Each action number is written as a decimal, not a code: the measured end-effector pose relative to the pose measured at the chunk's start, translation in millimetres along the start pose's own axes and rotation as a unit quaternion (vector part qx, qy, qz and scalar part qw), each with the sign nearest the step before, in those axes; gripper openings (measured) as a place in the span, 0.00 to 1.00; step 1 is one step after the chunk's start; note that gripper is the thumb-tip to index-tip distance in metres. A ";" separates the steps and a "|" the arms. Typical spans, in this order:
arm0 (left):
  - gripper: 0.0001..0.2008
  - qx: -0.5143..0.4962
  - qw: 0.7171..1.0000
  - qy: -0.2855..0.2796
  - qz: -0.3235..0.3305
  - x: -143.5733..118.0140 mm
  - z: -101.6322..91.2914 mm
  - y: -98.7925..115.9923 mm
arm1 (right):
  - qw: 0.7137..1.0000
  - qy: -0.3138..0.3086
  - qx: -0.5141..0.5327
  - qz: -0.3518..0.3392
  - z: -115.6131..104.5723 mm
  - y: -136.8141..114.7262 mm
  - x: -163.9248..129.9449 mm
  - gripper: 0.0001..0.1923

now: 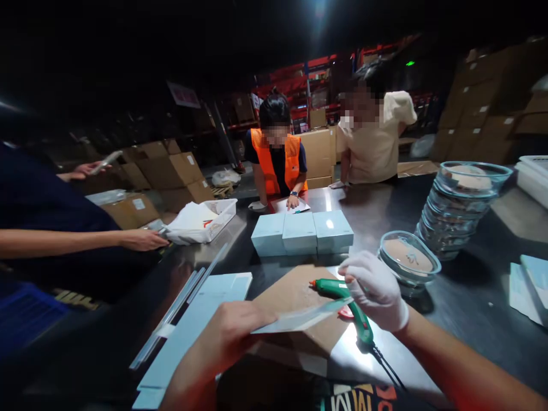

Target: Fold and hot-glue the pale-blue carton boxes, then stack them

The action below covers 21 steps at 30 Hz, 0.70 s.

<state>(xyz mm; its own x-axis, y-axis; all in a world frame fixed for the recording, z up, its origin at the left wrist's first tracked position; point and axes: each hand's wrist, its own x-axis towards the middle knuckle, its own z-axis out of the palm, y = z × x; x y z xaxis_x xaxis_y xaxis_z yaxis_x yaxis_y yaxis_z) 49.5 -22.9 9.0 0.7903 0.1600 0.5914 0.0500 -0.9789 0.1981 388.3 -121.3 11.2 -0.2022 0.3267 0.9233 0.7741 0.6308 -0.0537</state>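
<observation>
My right hand [377, 291], in a white glove, grips a green glue gun [342, 299] with its nozzle pointing left and its black cord trailing toward me. My bare left hand [233, 334] holds a thin pale blue flat card piece [302, 318] by its left end, just under the gun. Both are above a brown cardboard sheet [291, 291] lying on the dark shiny table [466, 297].
Three pale blue boxes [302, 231] sit side by side beyond the cardboard. A glass bowl [409, 260] and a stack of glass bowls [458, 211] stand right. Flat blue sheets [201, 314] lie left. A white basket [205, 220], another person's arm [85, 240] and two people are across the table.
</observation>
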 end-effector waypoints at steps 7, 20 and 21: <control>0.12 -0.008 0.994 0.068 -0.082 -1.2 6.0 3.6 | 1.000 0.000 -0.014 0.003 -5.9 1.5 -18.3 0.11; 0.15 -0.011 1.000 0.005 -0.019 -19.5 16.1 -6.7 | 0.945 -0.125 0.262 0.153 -1.3 -13.1 -19.5 0.24; 0.15 0.003 1.000 0.010 -0.008 -19.3 14.3 -6.8 | 0.931 -0.176 0.288 0.137 -1.9 -14.0 -17.5 0.27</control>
<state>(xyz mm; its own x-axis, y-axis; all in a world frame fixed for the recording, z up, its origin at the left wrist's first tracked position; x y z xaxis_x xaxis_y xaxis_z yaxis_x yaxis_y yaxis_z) 42.6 -21.1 -15.0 0.7769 0.1780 0.6039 0.0656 -0.9769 0.2034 382.1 -137.1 -3.6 -0.3065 0.6778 0.6683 0.3961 0.7292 -0.5580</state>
